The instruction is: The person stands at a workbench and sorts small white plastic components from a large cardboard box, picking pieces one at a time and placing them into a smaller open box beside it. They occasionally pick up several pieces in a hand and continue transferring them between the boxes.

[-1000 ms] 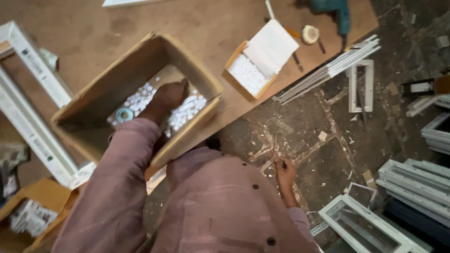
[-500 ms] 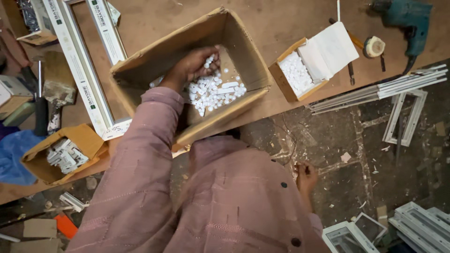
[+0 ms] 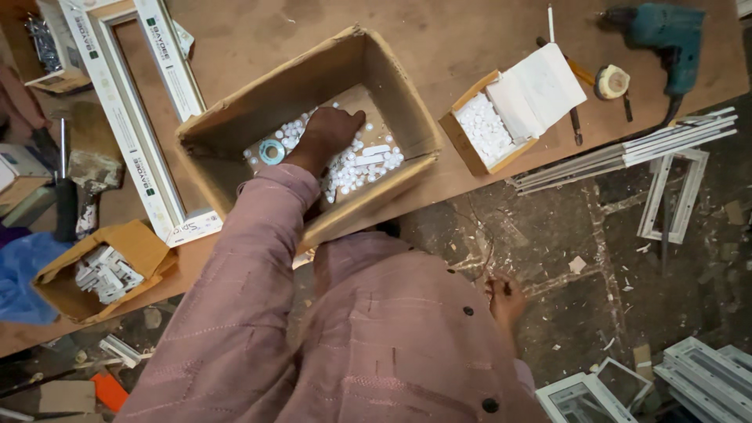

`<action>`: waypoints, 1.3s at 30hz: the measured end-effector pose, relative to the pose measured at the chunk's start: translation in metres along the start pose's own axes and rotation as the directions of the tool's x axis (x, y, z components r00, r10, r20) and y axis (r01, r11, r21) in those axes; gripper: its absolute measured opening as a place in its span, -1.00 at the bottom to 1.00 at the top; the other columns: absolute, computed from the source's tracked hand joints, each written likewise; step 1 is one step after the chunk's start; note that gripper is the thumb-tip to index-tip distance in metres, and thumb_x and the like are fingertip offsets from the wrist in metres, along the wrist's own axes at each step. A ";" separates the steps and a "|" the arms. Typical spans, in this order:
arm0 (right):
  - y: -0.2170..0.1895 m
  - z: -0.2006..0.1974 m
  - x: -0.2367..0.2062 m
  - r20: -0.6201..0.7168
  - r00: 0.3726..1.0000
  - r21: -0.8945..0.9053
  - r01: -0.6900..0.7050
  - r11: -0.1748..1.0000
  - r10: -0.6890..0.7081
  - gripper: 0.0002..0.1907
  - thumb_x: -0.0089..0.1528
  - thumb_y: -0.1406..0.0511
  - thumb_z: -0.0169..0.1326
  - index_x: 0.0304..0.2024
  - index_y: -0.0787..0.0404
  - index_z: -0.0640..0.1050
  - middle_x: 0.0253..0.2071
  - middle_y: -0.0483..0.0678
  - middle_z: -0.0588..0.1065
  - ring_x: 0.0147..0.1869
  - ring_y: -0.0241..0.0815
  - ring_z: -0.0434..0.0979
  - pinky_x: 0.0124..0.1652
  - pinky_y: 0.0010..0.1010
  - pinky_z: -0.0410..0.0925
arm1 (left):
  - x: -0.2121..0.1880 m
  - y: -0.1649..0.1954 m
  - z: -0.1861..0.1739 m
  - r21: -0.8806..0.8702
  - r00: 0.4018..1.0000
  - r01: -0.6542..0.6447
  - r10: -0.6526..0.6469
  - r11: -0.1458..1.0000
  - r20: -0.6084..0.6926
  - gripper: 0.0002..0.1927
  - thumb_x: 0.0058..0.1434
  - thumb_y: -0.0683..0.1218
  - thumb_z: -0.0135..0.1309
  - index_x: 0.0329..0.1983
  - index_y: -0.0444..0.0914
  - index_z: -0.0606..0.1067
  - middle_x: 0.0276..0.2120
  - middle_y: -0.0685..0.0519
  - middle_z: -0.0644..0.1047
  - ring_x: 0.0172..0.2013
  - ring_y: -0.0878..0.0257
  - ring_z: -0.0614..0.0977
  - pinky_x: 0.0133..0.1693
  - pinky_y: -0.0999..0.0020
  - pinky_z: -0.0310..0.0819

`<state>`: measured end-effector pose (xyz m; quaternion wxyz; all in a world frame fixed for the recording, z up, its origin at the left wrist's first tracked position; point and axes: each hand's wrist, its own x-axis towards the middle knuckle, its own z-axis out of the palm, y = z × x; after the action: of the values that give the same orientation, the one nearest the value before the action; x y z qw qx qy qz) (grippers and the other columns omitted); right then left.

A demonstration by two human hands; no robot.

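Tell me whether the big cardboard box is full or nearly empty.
Nearly empty: small white parts only cover part of the big cardboard box floor, where the left hand reaches in.

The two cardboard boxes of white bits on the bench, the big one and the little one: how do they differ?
The big box is plain brown, wide open, its small white pieces scattered loosely over the bottom; the left hand reaches in. The small box has a white lid folded back, is packed full, and is untouched. A blue tape roll lies only in the big box. Both sit on the wooden bench.

Carton (image 3: 392, 70) open above — walls hem sides, bare tabletop (image 3: 470, 31) beyond
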<state>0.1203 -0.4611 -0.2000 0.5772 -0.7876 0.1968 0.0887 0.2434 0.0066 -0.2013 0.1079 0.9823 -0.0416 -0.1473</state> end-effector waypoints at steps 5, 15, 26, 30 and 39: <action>0.009 -0.005 -0.001 -0.019 0.999 -0.046 0.029 0.999 -0.029 -0.83 0.35 0.39 0.07 -0.07 0.37 0.59 -0.22 0.03 0.61 -0.18 -0.20 0.64 -0.22 -0.39 0.53 | 0.007 -0.001 0.010 -0.179 0.995 -0.031 0.014 0.983 -0.095 -0.74 0.32 -0.03 -0.07 0.01 -0.21 0.43 -0.23 -0.18 0.63 -0.16 -0.17 0.65 -0.17 -0.11 0.50; 0.013 -0.011 0.008 -0.025 1.000 -0.050 0.014 0.999 -0.016 -0.79 0.30 0.39 0.10 -0.04 0.33 0.59 -0.23 0.04 0.60 -0.21 -0.16 0.64 -0.27 -0.36 0.51 | 0.030 0.017 0.029 -0.136 1.000 -0.020 0.019 0.991 -0.007 -0.70 0.37 -0.10 -0.17 0.09 -0.29 0.42 -0.27 -0.20 0.64 -0.21 -0.18 0.67 -0.17 -0.12 0.52; -0.027 0.006 0.026 -0.065 0.951 -0.006 -0.305 0.952 0.304 -0.73 0.40 0.27 0.03 -0.03 0.39 0.57 -0.30 0.11 0.57 -0.31 -0.08 0.57 -0.26 -0.18 0.53 | 0.014 0.013 -0.015 -0.173 0.996 -0.046 0.031 0.984 -0.085 -0.76 0.24 -0.09 -0.06 -0.11 -0.33 0.44 -0.32 -0.25 0.63 -0.24 -0.20 0.66 -0.20 -0.14 0.52; -0.044 0.016 0.052 -0.024 0.992 -0.040 -0.124 0.992 0.123 -0.74 0.39 0.32 0.09 0.04 0.39 0.57 -0.16 0.10 0.59 -0.16 -0.10 0.57 -0.17 -0.25 0.51 | 0.013 0.005 -0.025 -0.398 0.891 -0.108 -0.089 0.911 -0.445 -0.79 0.29 -0.05 0.03 -0.24 -0.32 0.49 -0.38 -0.29 0.60 -0.32 -0.22 0.64 -0.28 -0.15 0.48; -0.170 0.100 0.085 0.662 0.644 0.640 -0.221 0.736 -0.383 -0.71 0.39 0.32 -0.02 0.11 0.34 0.48 -0.05 0.17 0.58 0.03 0.07 0.61 0.10 -0.08 0.47 | -0.053 0.023 -0.058 -0.998 0.841 -0.057 -0.541 -0.027 -0.033 -0.66 0.44 0.09 -0.02 -0.23 -0.30 0.43 -0.60 0.14 0.38 -0.62 0.35 0.32 -0.58 0.37 0.18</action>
<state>0.2761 -0.3408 -0.1144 0.8507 -0.4196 -0.0845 0.3050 0.2096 0.0020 -0.1269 0.7343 0.6163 0.2769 0.0654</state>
